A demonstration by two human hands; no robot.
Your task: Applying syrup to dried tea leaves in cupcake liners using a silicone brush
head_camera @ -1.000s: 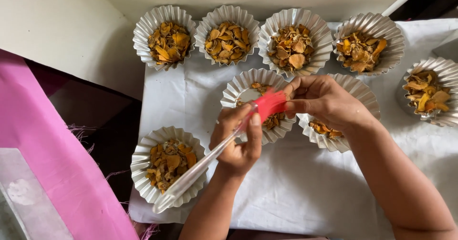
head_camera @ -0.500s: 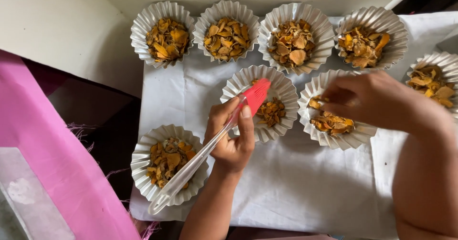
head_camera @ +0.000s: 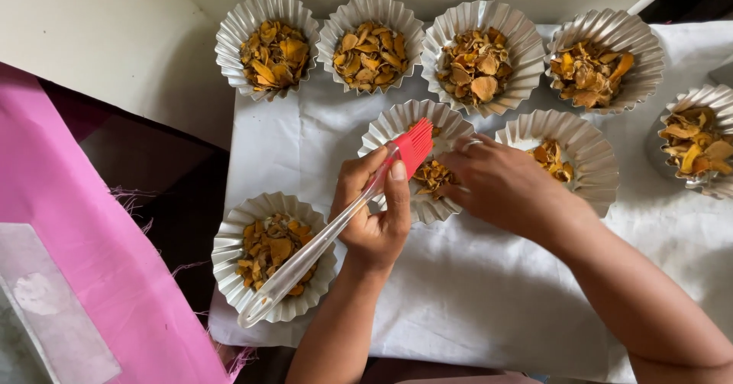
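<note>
My left hand: my left hand (head_camera: pixel 374 216) is closed around a brush (head_camera: pixel 336 220), thumb pressed along the handle.
Brush: it has a clear handle and red bristles; the bristles point to about 1 o'clock from my fist and lie over the rim of the middle foil cup (head_camera: pixel 416 159), and the handle end points to 7 o'clock, over the lower left cup (head_camera: pixel 271 258).
My right hand: my right hand (head_camera: pixel 508 185) comes in from 4 o'clock and rests on the middle foil cup, fingers bent down into the dried orange pieces (head_camera: pixel 431 176); I cannot tell if the fingers pinch anything.
Middle foil cup: it stands in the centre of the white paper sheet (head_camera: pixel 473 292), partly filled.
Other cups: four full cups (head_camera: pixel 370 40) stand in a row at 12 o'clock, one cup (head_camera: pixel 573 151) just beside my right hand at 3 o'clock, one more at the right edge.
Pink cloth (head_camera: pixel 84 239): at 9 o'clock, apart from the paper.
</note>
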